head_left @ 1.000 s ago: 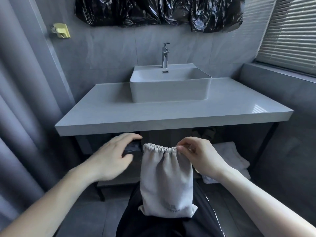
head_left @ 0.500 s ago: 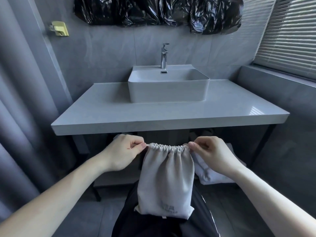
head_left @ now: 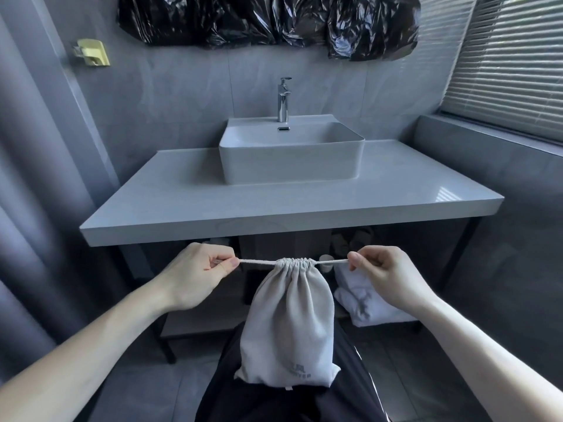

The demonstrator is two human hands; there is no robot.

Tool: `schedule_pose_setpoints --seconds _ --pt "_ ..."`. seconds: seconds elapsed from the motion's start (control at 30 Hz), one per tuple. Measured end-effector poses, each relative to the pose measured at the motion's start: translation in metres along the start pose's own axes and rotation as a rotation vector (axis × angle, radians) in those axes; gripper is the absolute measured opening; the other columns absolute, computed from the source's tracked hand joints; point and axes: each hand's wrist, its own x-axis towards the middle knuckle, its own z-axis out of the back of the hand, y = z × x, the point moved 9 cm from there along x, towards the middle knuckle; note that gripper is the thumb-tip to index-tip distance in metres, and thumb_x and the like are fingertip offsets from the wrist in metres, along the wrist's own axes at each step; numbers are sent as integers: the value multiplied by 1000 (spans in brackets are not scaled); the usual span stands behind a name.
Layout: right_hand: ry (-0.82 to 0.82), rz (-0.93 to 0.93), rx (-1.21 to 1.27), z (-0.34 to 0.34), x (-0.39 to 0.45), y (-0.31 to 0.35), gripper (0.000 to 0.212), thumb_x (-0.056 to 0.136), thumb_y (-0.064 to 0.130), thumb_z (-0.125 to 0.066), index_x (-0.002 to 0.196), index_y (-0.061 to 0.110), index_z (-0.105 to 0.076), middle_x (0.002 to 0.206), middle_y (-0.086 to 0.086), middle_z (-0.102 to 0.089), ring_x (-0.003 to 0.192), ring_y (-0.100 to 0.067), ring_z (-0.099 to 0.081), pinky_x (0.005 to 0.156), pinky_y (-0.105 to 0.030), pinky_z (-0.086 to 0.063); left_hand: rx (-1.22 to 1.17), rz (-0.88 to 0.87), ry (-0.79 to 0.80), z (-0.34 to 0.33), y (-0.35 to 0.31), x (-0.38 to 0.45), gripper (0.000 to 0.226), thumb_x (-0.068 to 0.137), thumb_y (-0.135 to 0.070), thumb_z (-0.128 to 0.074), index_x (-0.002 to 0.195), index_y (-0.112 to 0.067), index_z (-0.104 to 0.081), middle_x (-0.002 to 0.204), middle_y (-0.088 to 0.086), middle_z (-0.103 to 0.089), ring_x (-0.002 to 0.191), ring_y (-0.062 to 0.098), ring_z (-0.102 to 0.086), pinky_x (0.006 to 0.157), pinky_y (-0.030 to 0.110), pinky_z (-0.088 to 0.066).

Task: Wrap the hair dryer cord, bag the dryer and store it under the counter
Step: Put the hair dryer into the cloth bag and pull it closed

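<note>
A grey cloth drawstring bag (head_left: 288, 327) hangs in front of me, below the front edge of the counter (head_left: 274, 208), its mouth gathered tight. The hair dryer is hidden inside it. My left hand (head_left: 198, 274) pinches the left end of the drawstring (head_left: 256, 262). On the other side, my right hand (head_left: 382, 277) pinches the right end. The string is pulled taut sideways between the two hands. The bag's bottom rests against my dark trousers (head_left: 274, 400).
A white basin (head_left: 291, 150) with a chrome tap (head_left: 284, 99) stands on the counter. Under it, a low shelf (head_left: 195, 327) holds folded white towels (head_left: 365, 300) at the right. Black metal legs frame the space. A grey curtain (head_left: 36, 208) hangs on the left.
Both hands took the drawstring ends and pulled them apart sideways. The bag's mouth went from wide and loosely gathered to tightly cinched.
</note>
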Motion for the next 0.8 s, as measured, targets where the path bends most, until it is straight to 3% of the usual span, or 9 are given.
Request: schedule_pose_setpoints --seconds 0.2,0.3,0.5,0.6,0.63,0.7,0.73,0.8 --pt "54 22 38 -8 2 22 40 106 38 -65 73 18 -72 50 13 -49 48 -5 -37 49 -16 -30 10 -27 -63 11 -32 1 48 106 -31 -59 69 -9 -38 58 -4 -31 59 12 -27 59 36 -26" --pt "4 28 44 -1 5 20 40 106 29 -66 71 12 -68 45 17 -51 44 -3 -39 49 -13 -31 62 19 -127 21 -24 4 49 102 -30 -62 66 -10 -37 53 -7 -29 56 13 -26 58 37 -26" --pt "46 -97 87 -21 5 -30 42 106 34 -66 68 19 -67 47 12 -37 41 -5 -31 46 -14 -25 -52 34 -60 -1 -12 -3 54 101 -25 -65 63 -12 -29 57 -4 -26 57 13 -24 58 36 -23" --pt "93 -127 55 -38 -2 -40 36 106 40 -64 75 22 -72 58 9 -54 49 -2 -41 54 -22 -36 -144 8 -62 -5 -22 -5 55 103 -19 -66 62 -8 -30 57 0 -27 56 13 -25 55 32 -22" --pt "130 -134 97 -46 -6 -37 29 106 40 -64 83 26 -74 65 10 -64 52 -2 -49 55 -18 -40 -167 -14 -63 -4 -28 -6 55 103 -20 -65 63 -6 -31 58 1 -27 57 14 -26 55 31 -22" --pt "277 -143 243 -71 -17 -21 14 106 42 -65 112 36 -75 97 16 -80 73 5 -70 59 -7 -47 -205 -54 -78 0 -39 -4 53 99 -27 -63 63 -5 -32 60 4 -28 59 17 -26 56 32 -23" --pt "344 -127 281 -84 -22 -12 23 104 44 -67 126 42 -70 114 20 -79 94 8 -74 69 -7 -52 -227 -57 -93 2 -41 -3 52 97 -29 -62 63 -5 -31 61 5 -27 61 19 -26 58 34 -22" --pt "374 -61 270 -99 -23 -1 42 100 47 -72 139 52 -60 131 27 -73 122 14 -65 95 -10 -53 -262 -47 -120 8 -41 0 50 95 -32 -60 63 -8 -30 62 4 -26 62 20 -25 59 37 -21"
